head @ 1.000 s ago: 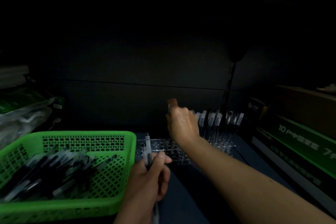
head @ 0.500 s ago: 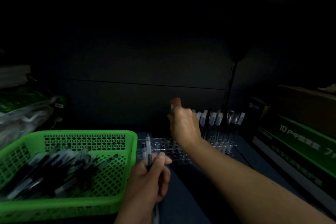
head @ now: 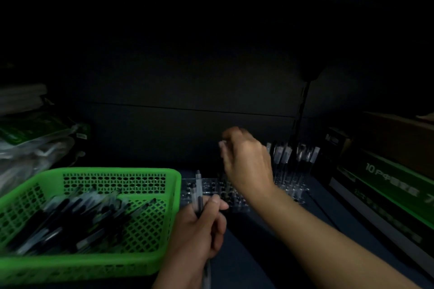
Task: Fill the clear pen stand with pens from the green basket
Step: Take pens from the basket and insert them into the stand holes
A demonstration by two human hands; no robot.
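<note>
A green basket (head: pixel 169 197) at the lower left holds several dark and clear pens (head: pixel 77 218). Just right of it lies the clear pen stand (head: pixel 206 186), a flat block of holes, with several pens standing upright (head: pixel 285 159) at its right end. My left hand (head: pixel 199 232) grips a few pens (head: pixel 198 191) upright in front of the stand. My right hand (head: pixel 246 162) hovers over the stand's middle, blurred, pinching a pen whose pale top (head: pixel 222 144) shows by the fingers.
Green and black boxes (head: pixel 387 185) are stacked along the right side. Plastic-wrapped packets (head: pixel 30 145) pile up at the far left. A dark wall stands behind the stand, with a thin black post (head: pixel 303 110) rising behind the upright pens. The scene is dim.
My right hand has shifted slightly up and left over the stand, still pinching the pen. My left hand and its pens have stayed in place.
</note>
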